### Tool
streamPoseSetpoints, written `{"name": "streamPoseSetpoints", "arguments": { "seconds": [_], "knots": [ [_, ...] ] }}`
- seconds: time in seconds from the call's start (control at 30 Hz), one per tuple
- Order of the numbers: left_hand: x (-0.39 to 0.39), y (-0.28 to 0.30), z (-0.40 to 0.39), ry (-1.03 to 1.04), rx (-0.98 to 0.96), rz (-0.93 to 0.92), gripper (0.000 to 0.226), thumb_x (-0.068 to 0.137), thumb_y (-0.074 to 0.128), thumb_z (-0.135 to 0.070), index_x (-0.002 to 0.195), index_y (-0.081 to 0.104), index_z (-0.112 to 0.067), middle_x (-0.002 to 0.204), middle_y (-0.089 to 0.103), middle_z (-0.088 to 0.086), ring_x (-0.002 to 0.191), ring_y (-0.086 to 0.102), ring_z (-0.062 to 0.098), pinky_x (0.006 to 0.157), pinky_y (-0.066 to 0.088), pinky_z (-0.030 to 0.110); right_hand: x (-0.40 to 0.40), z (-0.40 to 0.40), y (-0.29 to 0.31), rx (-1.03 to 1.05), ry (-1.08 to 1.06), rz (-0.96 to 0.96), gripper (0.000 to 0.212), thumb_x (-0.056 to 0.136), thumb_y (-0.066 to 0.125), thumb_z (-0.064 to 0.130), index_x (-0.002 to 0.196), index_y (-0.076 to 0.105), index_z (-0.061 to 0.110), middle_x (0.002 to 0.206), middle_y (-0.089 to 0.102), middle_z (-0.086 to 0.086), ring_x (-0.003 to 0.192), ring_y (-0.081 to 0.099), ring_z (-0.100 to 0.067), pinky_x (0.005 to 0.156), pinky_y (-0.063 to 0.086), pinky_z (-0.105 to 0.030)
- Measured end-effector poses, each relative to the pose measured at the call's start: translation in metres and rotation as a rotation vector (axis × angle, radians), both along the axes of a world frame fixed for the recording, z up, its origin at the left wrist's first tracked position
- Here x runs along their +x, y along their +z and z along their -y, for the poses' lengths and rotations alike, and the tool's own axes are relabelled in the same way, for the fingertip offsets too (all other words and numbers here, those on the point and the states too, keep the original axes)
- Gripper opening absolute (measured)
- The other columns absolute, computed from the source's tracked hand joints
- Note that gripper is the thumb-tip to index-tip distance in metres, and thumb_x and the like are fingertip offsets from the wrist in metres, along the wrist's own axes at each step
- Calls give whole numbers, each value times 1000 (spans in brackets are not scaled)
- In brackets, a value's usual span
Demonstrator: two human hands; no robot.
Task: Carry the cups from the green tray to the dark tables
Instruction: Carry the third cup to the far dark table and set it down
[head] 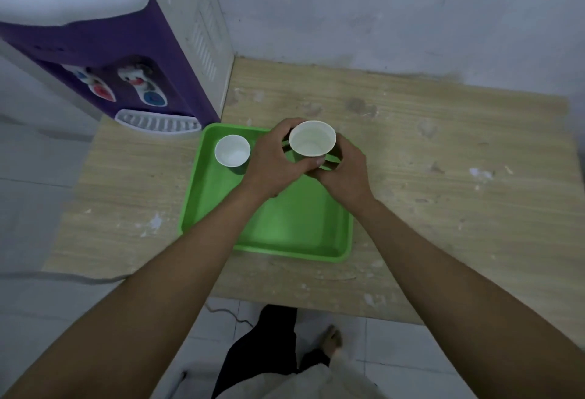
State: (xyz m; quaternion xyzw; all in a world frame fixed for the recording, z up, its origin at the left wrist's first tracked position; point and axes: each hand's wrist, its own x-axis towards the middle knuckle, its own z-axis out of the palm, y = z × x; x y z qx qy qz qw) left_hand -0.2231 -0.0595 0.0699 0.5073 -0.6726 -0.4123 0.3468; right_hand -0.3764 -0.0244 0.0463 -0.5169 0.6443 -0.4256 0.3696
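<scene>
A green tray (285, 224) lies on a light wooden table (443, 177). A white paper cup (312, 138) is held upright above the tray's far right part. My left hand (273, 158) curls round its left side and my right hand (343, 170) wraps its right side from below. The cup looks to hold clear liquid. A second white paper cup (232, 150) stands in the tray's far left corner, apart from both hands. No dark table is in view.
A purple and white water dispenser (133, 60) stands at the table's left, its drip grille (158, 121) just beyond the tray. A grey wall backs the table. A thin cable (228, 314) lies on the tiled floor near my feet.
</scene>
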Motion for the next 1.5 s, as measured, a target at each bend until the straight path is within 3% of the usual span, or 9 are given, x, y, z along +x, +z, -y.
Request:
{"name": "streamPoseSetpoints", "arguments": {
  "seconds": [0.3, 0.4, 0.53, 0.67, 0.8, 1.0, 1.1, 1.33, 1.5],
  "knots": [
    [-34, 92, -45, -29, -268, 13, 53, 73, 87, -39, 115, 67, -14, 106, 70, -8, 98, 65, 7, 76, 57, 26, -39, -47, 84, -175, 3, 87, 66, 65, 92, 9, 127, 67, 8, 112, 76, -4, 101, 73, -14, 82, 59, -24],
    [-49, 121, -55, -15, -295, 19, 50, 71, 87, -39, 112, 69, -16, 101, 71, -11, 93, 65, 3, 80, 54, 21, -52, -61, 109, -173, -16, 220, 63, 64, 91, 8, 123, 68, 7, 113, 77, -8, 105, 73, -22, 91, 60, -35],
    [-68, 157, -68, -60, -348, 8, 49, 71, 89, -35, 111, 70, -12, 102, 74, -5, 94, 68, 8, 81, 52, 18, -69, -82, 140, -101, -42, 478, 57, 68, 87, -5, 121, 68, 4, 113, 77, -12, 106, 74, -26, 91, 60, -34],
    [-86, 186, -80, -100, -385, -9, 50, 69, 88, -37, 109, 71, -11, 100, 75, -4, 93, 70, 8, 82, 53, 20, -81, -99, 164, -53, -19, 684, 51, 71, 84, -4, 120, 70, 1, 115, 75, -20, 110, 72, -32, 100, 57, -44],
    [-101, 209, -90, -136, -408, 11, 50, 68, 87, -41, 108, 72, -14, 99, 75, -6, 94, 71, 7, 86, 57, 26, -95, -117, 188, -20, -17, 878, 50, 76, 78, -12, 124, 64, -7, 114, 74, -22, 100, 72, -32, 94, 60, -40],
    [-125, 233, -105, -163, -434, -4, 53, 66, 84, -46, 107, 73, -15, 99, 76, -6, 94, 71, 9, 88, 58, 28, -117, -136, 209, -11, -46, 1061, 55, 83, 73, -12, 135, 54, -11, 127, 67, -30, 111, 68, -37, 91, 61, -42],
    [-136, 240, -111, -174, -446, -11, 52, 67, 85, -45, 107, 73, -14, 99, 76, -5, 95, 71, 11, 88, 58, 33, -128, -144, 216, -15, -46, 1086, 54, 87, 70, -8, 138, 52, -11, 135, 61, -33, 113, 66, -39, 89, 62, -42],
    [-163, 258, -127, -231, -400, -88, 50, 70, 88, -36, 111, 69, -14, 103, 75, -5, 97, 70, 9, 88, 56, 26, -149, -170, 243, -88, -71, 1051, 50, 87, 70, -8, 134, 55, -13, 117, 69, -27, 97, 73, -33, 89, 62, -42],
    [-183, 279, -139, -271, -340, -194, 50, 73, 90, -24, 116, 68, -11, 108, 75, -1, 100, 71, 11, 86, 57, 24, -164, -187, 264, -155, -76, 1037, 42, 90, 66, -7, 131, 57, -14, 119, 67, -28, 106, 69, -37, 96, 59, -46]
  ]
}}
